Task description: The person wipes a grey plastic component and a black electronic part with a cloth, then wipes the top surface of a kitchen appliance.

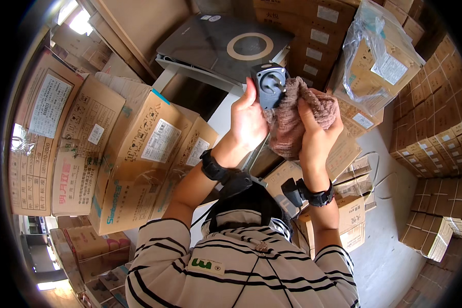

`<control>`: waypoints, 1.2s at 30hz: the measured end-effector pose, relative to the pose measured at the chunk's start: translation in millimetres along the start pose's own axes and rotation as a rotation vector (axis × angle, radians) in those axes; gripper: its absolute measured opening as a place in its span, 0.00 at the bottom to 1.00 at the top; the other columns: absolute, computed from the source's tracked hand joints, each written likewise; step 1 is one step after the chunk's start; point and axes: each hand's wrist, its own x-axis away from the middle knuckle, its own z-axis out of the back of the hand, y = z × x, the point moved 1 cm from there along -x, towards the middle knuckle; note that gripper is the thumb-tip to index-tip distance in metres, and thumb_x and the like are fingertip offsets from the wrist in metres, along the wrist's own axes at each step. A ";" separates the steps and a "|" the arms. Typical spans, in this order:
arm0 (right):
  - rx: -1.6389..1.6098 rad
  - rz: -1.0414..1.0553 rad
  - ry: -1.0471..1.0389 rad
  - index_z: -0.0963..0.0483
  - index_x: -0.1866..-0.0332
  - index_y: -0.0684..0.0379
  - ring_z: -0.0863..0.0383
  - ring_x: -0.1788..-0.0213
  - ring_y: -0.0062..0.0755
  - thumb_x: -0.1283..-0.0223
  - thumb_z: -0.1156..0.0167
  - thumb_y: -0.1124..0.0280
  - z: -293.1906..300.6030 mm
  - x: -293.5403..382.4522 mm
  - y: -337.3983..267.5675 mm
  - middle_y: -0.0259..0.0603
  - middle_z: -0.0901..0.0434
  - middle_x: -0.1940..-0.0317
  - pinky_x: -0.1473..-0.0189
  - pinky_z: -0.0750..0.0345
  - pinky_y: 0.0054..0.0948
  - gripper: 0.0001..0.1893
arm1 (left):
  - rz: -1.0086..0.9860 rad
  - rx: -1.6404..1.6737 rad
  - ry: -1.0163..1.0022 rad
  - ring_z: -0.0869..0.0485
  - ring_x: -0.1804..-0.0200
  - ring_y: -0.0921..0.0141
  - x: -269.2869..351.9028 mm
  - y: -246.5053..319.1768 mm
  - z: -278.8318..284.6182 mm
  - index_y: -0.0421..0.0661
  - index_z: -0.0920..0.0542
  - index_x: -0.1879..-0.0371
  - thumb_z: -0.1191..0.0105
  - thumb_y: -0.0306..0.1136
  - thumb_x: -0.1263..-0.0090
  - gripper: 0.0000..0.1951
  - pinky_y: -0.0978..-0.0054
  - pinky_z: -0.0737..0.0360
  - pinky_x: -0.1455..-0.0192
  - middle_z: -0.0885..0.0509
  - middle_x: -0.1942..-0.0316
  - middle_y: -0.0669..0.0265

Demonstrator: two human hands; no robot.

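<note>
My left hand (247,119) holds a dark grey plug adapter (270,86) upright, its pronged face towards the camera. A bunched brownish-pink cloth (290,127) is gripped in my right hand (318,133), touching the adapter's right side. The cloth hides the adapter's lower right part. Just beyond both hands lies a dark glass-topped appliance (223,44) with a pale ring on its surface.
Large cardboard boxes (138,154) bearing writing stand close on my left. At the upper right a box is partly wrapped in clear plastic (369,57). Strapped carton stacks (435,115) line the right side. Smaller boxes (350,219) and a loose cord lie near the floor (392,223).
</note>
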 end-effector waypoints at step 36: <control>0.225 0.279 -0.436 0.27 0.64 0.62 0.23 0.60 0.27 0.67 0.34 0.83 32.8 -13.0 -54.1 0.37 0.21 0.64 0.53 0.27 0.24 0.18 | -0.238 -0.837 -0.180 0.31 0.60 0.80 10.7 21.3 -13.7 0.39 0.28 0.50 0.50 0.54 0.36 0.28 0.83 0.36 0.57 0.26 0.63 0.71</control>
